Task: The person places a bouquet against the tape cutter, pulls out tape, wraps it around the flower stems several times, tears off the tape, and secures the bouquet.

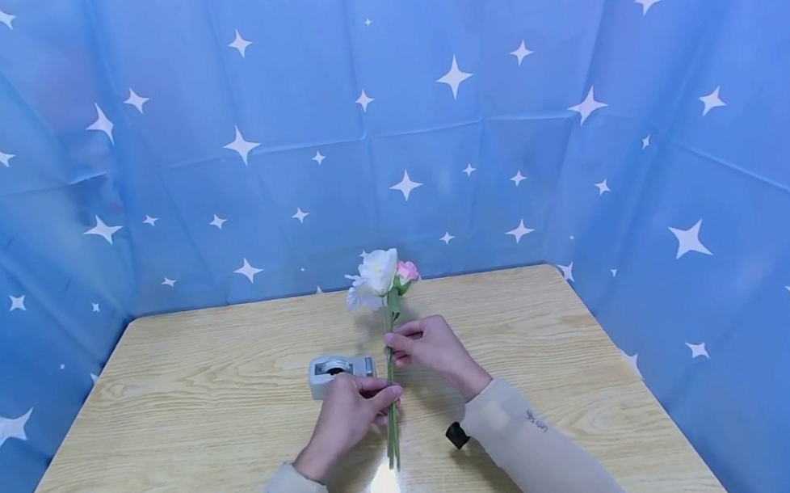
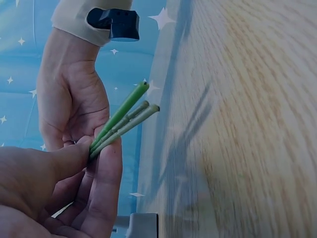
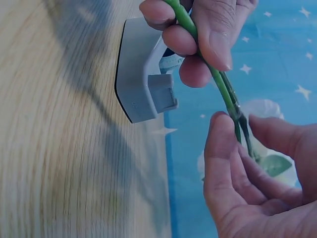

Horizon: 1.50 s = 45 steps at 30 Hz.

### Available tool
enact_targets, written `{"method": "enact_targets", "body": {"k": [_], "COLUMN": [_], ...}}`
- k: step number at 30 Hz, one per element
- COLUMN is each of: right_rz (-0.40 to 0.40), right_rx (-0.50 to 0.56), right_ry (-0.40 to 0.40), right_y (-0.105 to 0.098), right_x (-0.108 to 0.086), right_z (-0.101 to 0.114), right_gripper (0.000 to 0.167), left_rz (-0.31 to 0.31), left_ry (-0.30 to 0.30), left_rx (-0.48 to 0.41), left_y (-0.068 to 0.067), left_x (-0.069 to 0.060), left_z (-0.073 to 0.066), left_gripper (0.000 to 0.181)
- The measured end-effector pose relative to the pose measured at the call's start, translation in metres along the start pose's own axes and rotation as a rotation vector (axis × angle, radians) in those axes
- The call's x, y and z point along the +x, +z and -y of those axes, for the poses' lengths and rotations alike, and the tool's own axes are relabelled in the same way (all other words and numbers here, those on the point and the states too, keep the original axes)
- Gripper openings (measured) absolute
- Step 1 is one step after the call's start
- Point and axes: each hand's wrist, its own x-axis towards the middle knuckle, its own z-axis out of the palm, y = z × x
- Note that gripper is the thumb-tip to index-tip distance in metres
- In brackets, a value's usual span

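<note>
A small bunch of artificial-looking flowers stands tilted slightly off vertical in front of me, with white blooms point(image 1: 377, 271) and a pink bloom point(image 1: 407, 270) on top. My left hand point(image 1: 351, 408) pinches the lower green stems point(image 2: 121, 111) between thumb and fingers; their cut ends spread apart below it. Higher up, my right hand point(image 1: 438, 350) has thumb and fingertips around the stems point(image 3: 229, 96), just under the leaves point(image 3: 274, 165). A glossy patch shows there; whether it is tape I cannot tell. A grey tape dispenser point(image 1: 320, 381) sits left of the stems, partly behind the left hand.
The wooden table point(image 1: 222, 396) carries the dispenser. A blue curtain with white stars point(image 1: 287, 72) hangs behind it and along both sides. Small black wrist cameras point(image 1: 456, 435) stick out from the sleeves. Light glares near the table's front.
</note>
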Motion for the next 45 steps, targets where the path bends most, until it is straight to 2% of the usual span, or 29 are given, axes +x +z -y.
{"method": "enact_targets", "body": {"k": [17,25,30,40,45], "right_rz": [0.022,0.03,0.036,0.054,0.082], "right_rx": [-0.035,-0.041,-0.023,0.008,0.037], "right_ry": [0.007,0.016,0.017,0.025,0.05], "right_y": [0.001,0.001,0.0,0.001,0.0], "right_x": [0.005,0.008,0.01,0.012,0.014], "right_z": [-0.003,-0.006,-0.007,-0.009,-0.012], "right_gripper": [0.02,0.026,0.025,0.029,0.031], "left_rz": [-0.006,0.018,0.072,0.271,0.302], "left_ry": [0.007,-0.002,-0.046,-0.141,-0.187], "left_rx": [0.053,0.016,-0.06,-0.312,-0.351], "left_y": [0.001,-0.002,-0.006,-0.018,-0.02], "left_x": [0.0,0.002,0.003,0.008,0.009], "left_z": [0.003,0.005,0.007,0.017,0.02], "left_gripper": [0.016,0.023,0.029,0.042,0.039]}}
